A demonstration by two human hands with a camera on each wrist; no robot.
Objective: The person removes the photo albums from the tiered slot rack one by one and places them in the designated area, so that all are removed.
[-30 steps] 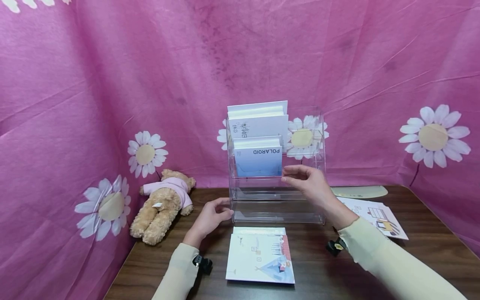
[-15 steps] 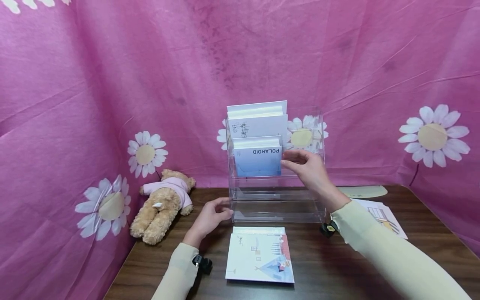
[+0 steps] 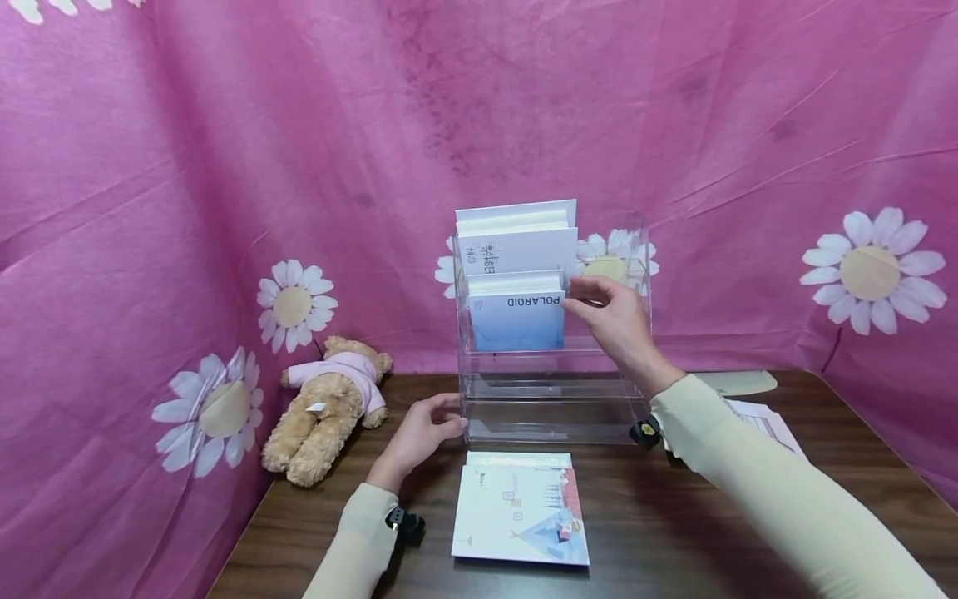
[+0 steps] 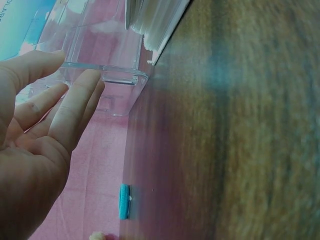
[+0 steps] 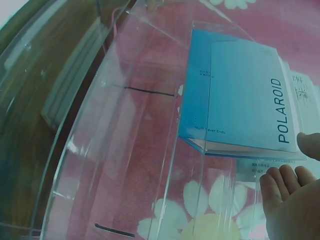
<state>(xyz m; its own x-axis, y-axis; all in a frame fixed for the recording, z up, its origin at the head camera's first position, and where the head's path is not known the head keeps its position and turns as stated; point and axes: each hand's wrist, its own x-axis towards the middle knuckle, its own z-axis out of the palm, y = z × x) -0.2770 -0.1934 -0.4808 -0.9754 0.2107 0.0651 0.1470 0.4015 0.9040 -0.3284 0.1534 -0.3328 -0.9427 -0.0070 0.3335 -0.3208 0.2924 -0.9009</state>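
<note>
A clear tiered display rack (image 3: 554,387) stands on the wooden table. On its left side it holds a blue book (image 3: 516,324) lettered POLAROID, upside down in the head view, with a thicker white book (image 3: 516,249) behind. My right hand (image 3: 609,320) is at the blue book's upper right edge. In the right wrist view, the thumb (image 5: 310,145) meets the book's corner while the other fingers lie loosely bent below. My left hand (image 3: 419,437) rests against the rack's lower left side, fingers extended. In front of the rack lies a pale illustrated book (image 3: 516,516) on a stack.
A teddy bear (image 3: 329,416) in a pink top lies at the left. White printed sheets (image 3: 767,424) and a pale flat piece (image 3: 741,383) lie at the right, partly behind my right sleeve. A pink flowered cloth (image 3: 359,125) hangs behind the table (image 3: 644,532).
My right hand has moved up along the right edge of the blue book, from its lower corner to near its top. The left hand keeps its place at the rack.
</note>
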